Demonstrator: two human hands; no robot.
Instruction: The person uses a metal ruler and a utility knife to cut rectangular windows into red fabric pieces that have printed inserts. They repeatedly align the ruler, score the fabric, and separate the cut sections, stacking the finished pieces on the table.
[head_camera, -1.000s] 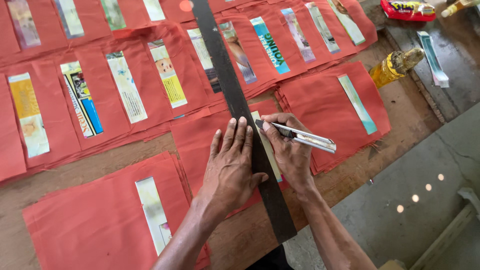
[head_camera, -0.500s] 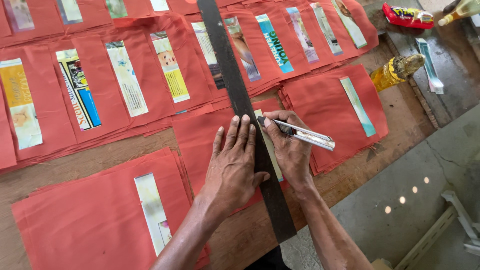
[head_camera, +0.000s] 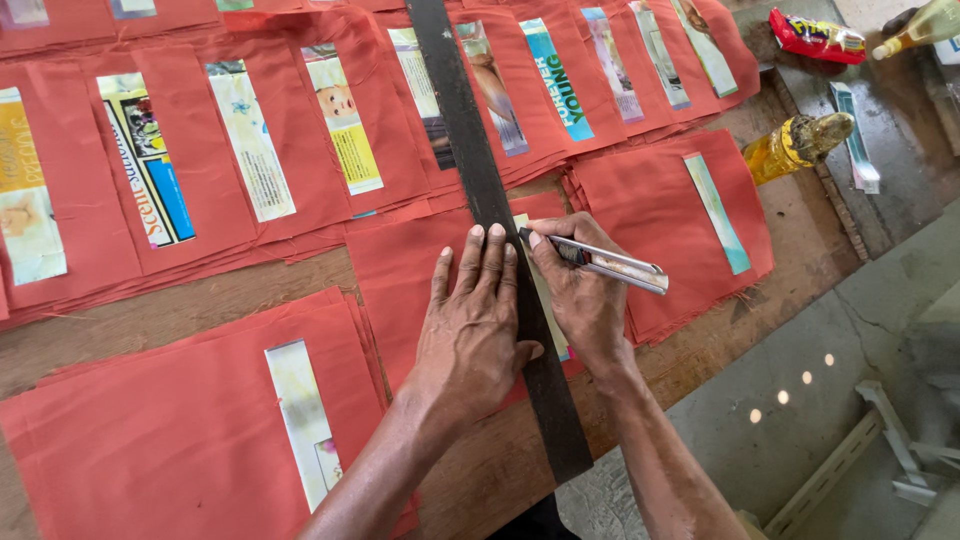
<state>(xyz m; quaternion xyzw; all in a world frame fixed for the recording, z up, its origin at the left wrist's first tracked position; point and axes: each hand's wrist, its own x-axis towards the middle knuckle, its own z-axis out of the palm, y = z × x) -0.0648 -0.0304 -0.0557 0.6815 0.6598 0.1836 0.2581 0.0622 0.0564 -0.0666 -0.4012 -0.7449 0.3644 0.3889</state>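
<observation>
**Knife laid against a long straightedge on red cloth**

The left hand (head_camera: 470, 325) lies flat, fingers spread and pressed down on a long dark metal straightedge (head_camera: 490, 215) that runs from the far edge of the wooden counter (head_camera: 150, 315) to its near edge, slightly slanted. Hand and straightedge both bear on a red cloth piece (head_camera: 400, 275) near the middle of the counter, close to its near edge. The right hand (head_camera: 585, 295) is just beside the left, on the other side of the straightedge, and is closed around a silver utility knife (head_camera: 610, 265). The knife's tip points to the straightedge's right edge, where a pale paper strip (head_camera: 540, 290) lies on the cloth; whether the blade touches the strip cannot be told.

Toward the counter's near left corner sits a stack of red cloth pieces (head_camera: 170, 440) with a pale printed strip on top. Along the far edge, overlapping rows of red pieces (head_camera: 290, 130) each carry a coloured printed strip. To the right of the hands, near the counter's right edge, another red stack (head_camera: 660, 210) bears a pale green strip.

At the right edge a yellow bottle (head_camera: 790, 148) lies on its side. Beyond it, on a darker surface, are a loose printed strip (head_camera: 855, 150), a red wrapped packet (head_camera: 815, 35) and a pale bottle (head_camera: 925, 25) at the far right corner. A grey concrete floor (head_camera: 800, 400) shows below the counter's right side.
</observation>
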